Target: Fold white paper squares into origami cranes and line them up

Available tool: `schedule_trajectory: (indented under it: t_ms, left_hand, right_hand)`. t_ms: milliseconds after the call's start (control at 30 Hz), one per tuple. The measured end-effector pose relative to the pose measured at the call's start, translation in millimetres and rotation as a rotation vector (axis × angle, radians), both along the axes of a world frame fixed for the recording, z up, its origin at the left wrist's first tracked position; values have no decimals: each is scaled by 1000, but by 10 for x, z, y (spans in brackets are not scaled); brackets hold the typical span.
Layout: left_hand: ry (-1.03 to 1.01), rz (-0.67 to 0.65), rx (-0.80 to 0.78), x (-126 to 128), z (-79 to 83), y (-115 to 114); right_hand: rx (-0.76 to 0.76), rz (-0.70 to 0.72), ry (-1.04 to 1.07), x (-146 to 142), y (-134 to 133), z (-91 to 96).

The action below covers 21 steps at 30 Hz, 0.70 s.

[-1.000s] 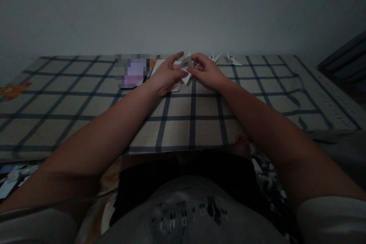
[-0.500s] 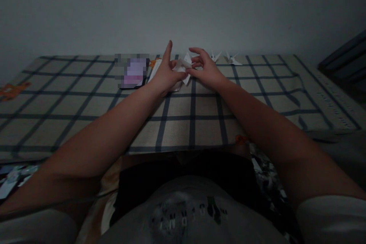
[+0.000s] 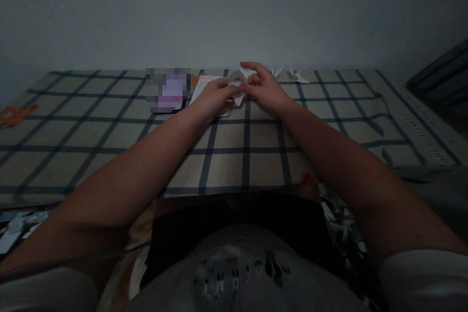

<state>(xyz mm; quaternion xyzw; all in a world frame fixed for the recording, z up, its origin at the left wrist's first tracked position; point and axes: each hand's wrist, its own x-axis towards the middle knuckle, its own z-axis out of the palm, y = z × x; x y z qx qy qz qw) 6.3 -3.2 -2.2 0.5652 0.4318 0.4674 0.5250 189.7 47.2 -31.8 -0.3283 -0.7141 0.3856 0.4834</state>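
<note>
Both my hands meet over the far middle of a checked cloth [image 3: 234, 156]. My left hand [image 3: 212, 100] has its fingers curled and pinches a small white folded paper piece [image 3: 238, 82] from the left. From the right, my right hand [image 3: 265, 90] pinches the same paper, its forefinger arched over the top. The paper is held just above the cloth, partly hidden by my fingers.
Two finished white paper cranes [image 3: 287, 74] stand at the far edge by the wall. A white paper sheet [image 3: 204, 85] lies under my left hand, beside a blurred purple object [image 3: 170, 91]. An orange scrap [image 3: 16, 114] lies far left. A dark object [image 3: 438, 83] sits at right.
My left forefinger, raised half a second ago, has come down and closed on the paper. My right hand shifted a little while keeping its pinch on the paper.
</note>
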Motion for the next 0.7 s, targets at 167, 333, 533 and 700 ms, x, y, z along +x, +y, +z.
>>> schedule_trajectory:
  t_ms: [167,333,533,700]
  left_hand:
    - [30,13,-91,-12,28,-1]
    - [78,19,-109,-14,57,-47]
    - [31,3,-90,2,107,-98]
    - [70,-4,-80,-19,91,-94]
  right_hand:
    - [89,-10,-16,27,71,-24]
    - [143,-11,-20,31,100,-55]
    - [136,-55,-17,15,120,-69]
    - [110,-82,-39,2,14,5]
